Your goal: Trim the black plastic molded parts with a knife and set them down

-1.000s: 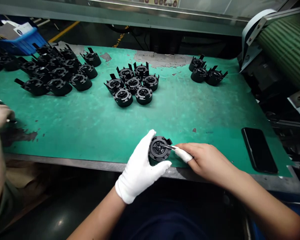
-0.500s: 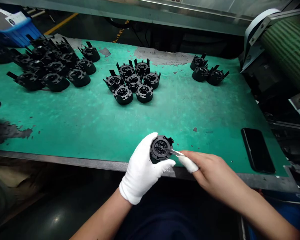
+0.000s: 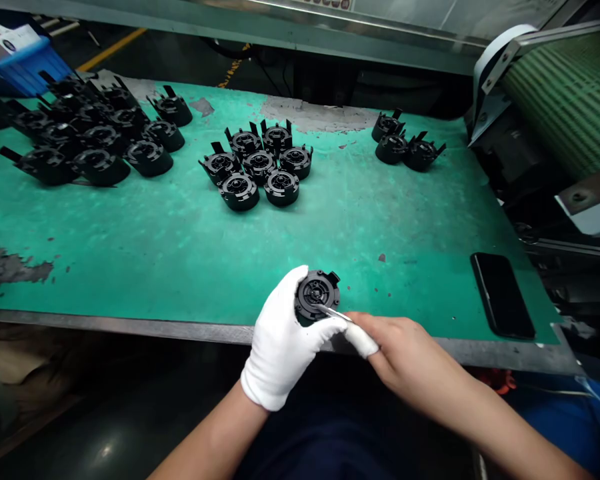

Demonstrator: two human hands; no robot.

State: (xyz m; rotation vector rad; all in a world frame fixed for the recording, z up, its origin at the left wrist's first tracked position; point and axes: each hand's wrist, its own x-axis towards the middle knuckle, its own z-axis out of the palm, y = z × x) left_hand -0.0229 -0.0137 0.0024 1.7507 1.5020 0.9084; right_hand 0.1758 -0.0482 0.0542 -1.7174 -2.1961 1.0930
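Note:
Wearing a white glove, my left hand (image 3: 283, 340) grips a round black plastic housing (image 3: 318, 291) around its side, near the table's front edge. The housing's ribbed, ringed face is turned up, and one tab sticks out at its upper right. My right hand (image 3: 393, 340), bare apart from a white cover on a finger or thumb, pinches a slim, pointed metal tool (image 3: 334, 312). The tool's tip reaches over the lower part of the housing's face; its handle is hidden in my fingers, and its exact kind is unclear.
Several similar black housings (image 3: 259, 164) stand mid-table, with a larger cluster (image 3: 100, 153) at left and three (image 3: 392, 147) at back right. A phone (image 3: 503, 295) lies at right on the green table (image 3: 180, 247). Beyond are a green conveyor belt (image 3: 575, 93) and a blue bin (image 3: 30, 67).
The tool's tip has shifted from the middle of the housing's face down towards its lower edge. My right hand has come closer to my left. The whole view has shifted slightly.

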